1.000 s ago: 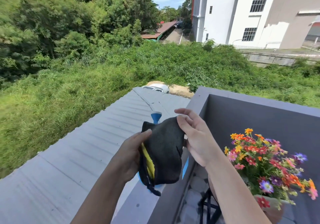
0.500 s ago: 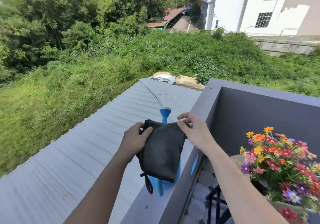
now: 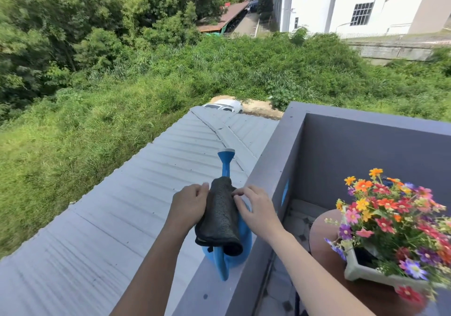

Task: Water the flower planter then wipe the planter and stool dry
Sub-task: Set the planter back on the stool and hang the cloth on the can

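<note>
Fingers of the left hand (image 3: 189,206) are curled round the left edge of a dark cloth (image 3: 220,218), and the right hand (image 3: 258,210) is pinching the opposite edge up near the top, so both have hold of it. The cloth is draped over a blue watering can (image 3: 244,247), covering most of the body. The can's spout (image 3: 225,160) pokes out past the cloth, pointing away from the person, and its handle sticks out below. The can sits on top of the grey balcony ledge (image 3: 267,169).

Over on the right, inside the wall, the pale planter (image 3: 366,275) full of colourful flowers (image 3: 390,215) stands on a round brown stool (image 3: 322,237), apart from both hands. Past the ledge there's a ribbed metal roof (image 3: 109,230), a white car (image 3: 227,107) beyond its far end, lots of greenery and a white building (image 3: 329,1).
</note>
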Demonstrator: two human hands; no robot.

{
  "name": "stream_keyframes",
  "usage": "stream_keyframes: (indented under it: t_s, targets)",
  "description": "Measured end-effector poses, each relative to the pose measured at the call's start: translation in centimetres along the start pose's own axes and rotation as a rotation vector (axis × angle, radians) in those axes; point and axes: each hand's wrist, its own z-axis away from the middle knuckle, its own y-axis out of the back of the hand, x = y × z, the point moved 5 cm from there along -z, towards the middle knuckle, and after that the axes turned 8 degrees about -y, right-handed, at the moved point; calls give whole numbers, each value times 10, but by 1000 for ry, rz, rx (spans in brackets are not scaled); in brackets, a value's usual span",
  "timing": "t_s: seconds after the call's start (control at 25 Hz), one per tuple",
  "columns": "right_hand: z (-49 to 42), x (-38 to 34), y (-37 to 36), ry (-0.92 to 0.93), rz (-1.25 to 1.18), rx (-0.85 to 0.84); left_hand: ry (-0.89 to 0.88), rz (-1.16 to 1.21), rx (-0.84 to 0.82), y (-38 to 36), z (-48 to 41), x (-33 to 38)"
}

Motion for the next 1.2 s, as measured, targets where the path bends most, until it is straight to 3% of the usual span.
stream_keyframes:
  t_s: [0.16,0.36,0.64,0.8,0.96,1.12,1.2]
  targets:
    - [8,2,-3,109,216,40,-29,-408,-35,-23,17,39]
    - [12,15,-17,-42,306,-97,138,-500,12,-34,14,38]
    - [21,10,-12,-80,345,-42,30,-404,17,-31,3,30]
    - [42,7,11,-86,421,-42,-37,-190,6,-32,16,36]
    - [65,11,65,-88,471,108,-160,-104,12,-34,37,94]
    - [103,2,176,-1,503,455,-351,-10,-2,-41,80,195]
    - [131,14,235,-1,503,524,-442,31,-19,-58,112,251]
